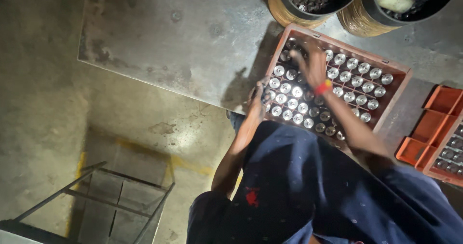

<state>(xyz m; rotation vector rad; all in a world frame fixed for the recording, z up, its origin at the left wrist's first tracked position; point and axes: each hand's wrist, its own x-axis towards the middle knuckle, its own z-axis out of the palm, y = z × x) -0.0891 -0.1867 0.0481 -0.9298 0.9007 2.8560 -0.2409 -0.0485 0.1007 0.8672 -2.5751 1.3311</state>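
Note:
A brown plastic crate (399, 73) lies on a metal plate and holds several rows of shiny round metal parts (357, 81). My right hand (311, 66), with a red band at the wrist, hovers over the crate's far left rows. It is blurred, with its fingers spread and nothing seen in them. My left hand (257, 98) rests at the crate's left rim with curled fingers. It is too dark to tell whether it grips anything. My dark blue clothing fills the lower right.
Two round black tubs (289, 5) (366, 7) with small dark parts and a pale cylinder each stand beyond the crate. An orange crate (430, 128) with more metal parts sits at the right edge. The steel plate (183, 41) lies on concrete; a metal frame (115, 198) stands lower left.

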